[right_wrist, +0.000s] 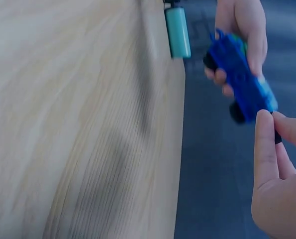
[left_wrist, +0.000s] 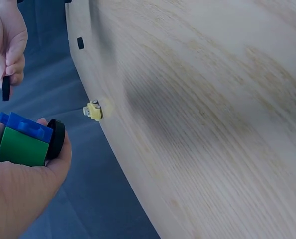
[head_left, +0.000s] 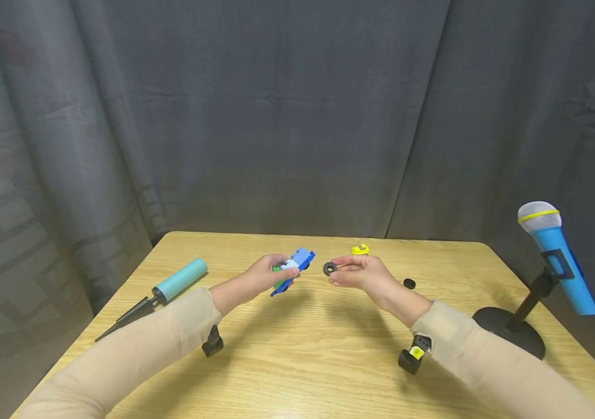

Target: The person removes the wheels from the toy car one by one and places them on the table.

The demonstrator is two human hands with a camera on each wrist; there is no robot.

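Observation:
My left hand (head_left: 263, 273) grips a blue toy car (head_left: 301, 257) with a green block (left_wrist: 22, 148) on it, raised over the table. Black wheels (right_wrist: 236, 112) show along one side of the car in the right wrist view. Between thumb and fingertips, my right hand (head_left: 376, 281) pinches a small black tire (head_left: 325, 270), a short way to the right of the car and apart from it in the head view. Past the right hand, a small yellow toy piece (head_left: 360, 249) lies near the table's far edge. A second black tire or wheel (head_left: 409, 283) rests on the tabletop beside the right wrist.
A teal hand pump (head_left: 184, 279) with a black nozzle lies at the left of the wooden table (head_left: 297, 361). At the right a blue toy microphone (head_left: 564, 262) stands on a black round base (head_left: 530, 337). Grey curtains (head_left: 276, 116) hang behind.

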